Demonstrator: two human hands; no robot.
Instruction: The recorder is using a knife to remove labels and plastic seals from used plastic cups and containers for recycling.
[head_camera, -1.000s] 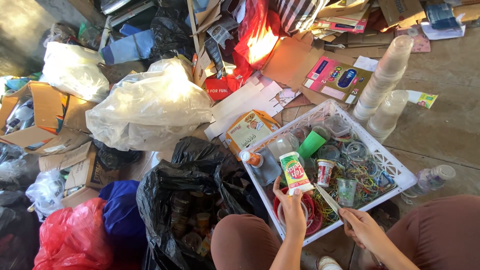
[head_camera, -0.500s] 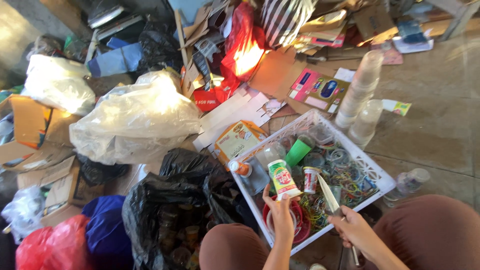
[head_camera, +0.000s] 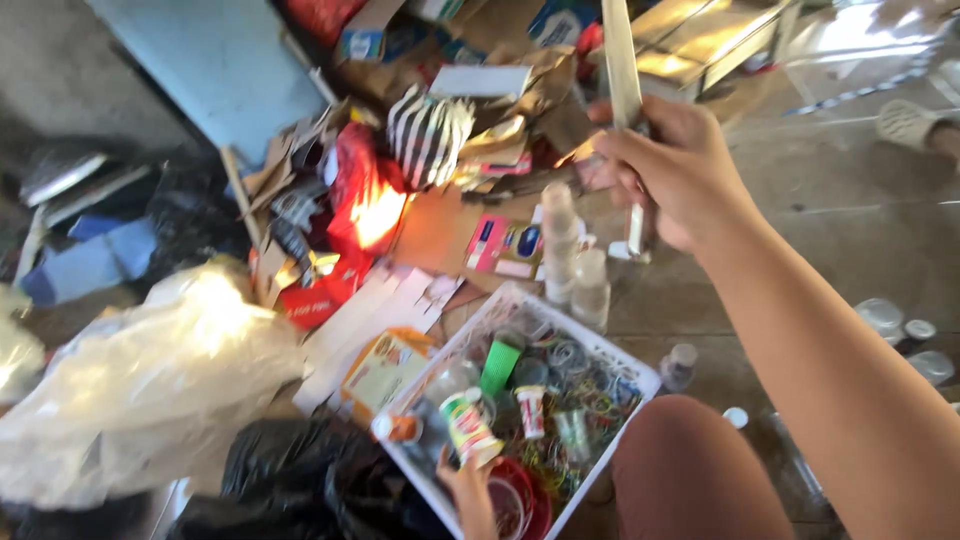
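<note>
1. Concrete floor (head_camera: 850, 220), strewn with cardboard, bags and packaging.
2. Right hand (head_camera: 672, 170), a second ago low by the tray, is now raised, fist closed around a long pale flat blade-like tool (head_camera: 622, 70).
3. Left hand (head_camera: 468, 490) keeps its grip on a small white bottle with green-and-red label (head_camera: 466, 425), over the white plastic mesh tray (head_camera: 640, 375).
4. Judgement: cutting has paused; the bottle remains in hand, unreleased.
</note>
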